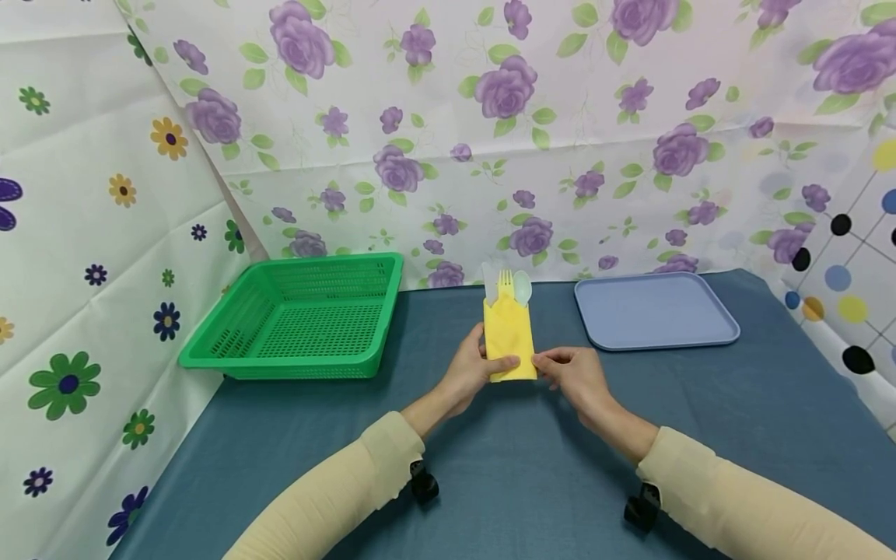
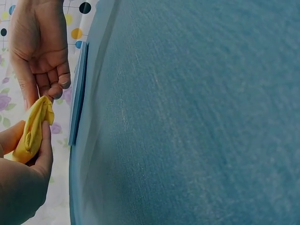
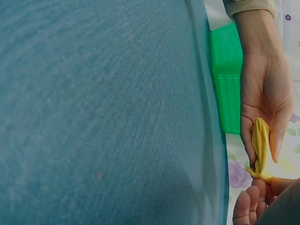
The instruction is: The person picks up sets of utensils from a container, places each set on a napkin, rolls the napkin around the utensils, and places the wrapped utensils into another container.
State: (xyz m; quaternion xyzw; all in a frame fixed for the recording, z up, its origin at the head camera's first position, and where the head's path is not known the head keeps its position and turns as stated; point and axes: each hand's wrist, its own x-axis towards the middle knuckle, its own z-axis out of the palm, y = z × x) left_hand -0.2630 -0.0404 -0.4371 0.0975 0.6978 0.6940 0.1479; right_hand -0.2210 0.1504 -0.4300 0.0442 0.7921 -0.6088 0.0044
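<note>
A folded yellow napkin (image 1: 509,330) is held up above the table like a pouch. Out of its top stick a pale knife (image 1: 489,284), a yellow fork (image 1: 505,285) and a pale spoon (image 1: 522,288), their lower parts hidden inside. My left hand (image 1: 463,375) grips the napkin's left side, thumb across the front and fingers behind. At the lower right corner, my right hand (image 1: 579,381) pinches the edge between thumb and fingertips. Both wrist views show the napkin (image 2: 33,131) edge-on, as a thick fold between the hands.
A green plastic basket (image 1: 280,372) stands at the back left of the blue-covered table (image 1: 518,482). At the back right lies a grey-blue tray (image 1: 654,311). Flowered sheets (image 1: 448,93) hang behind and to the left; a dotted one (image 1: 854,288) is on the right.
</note>
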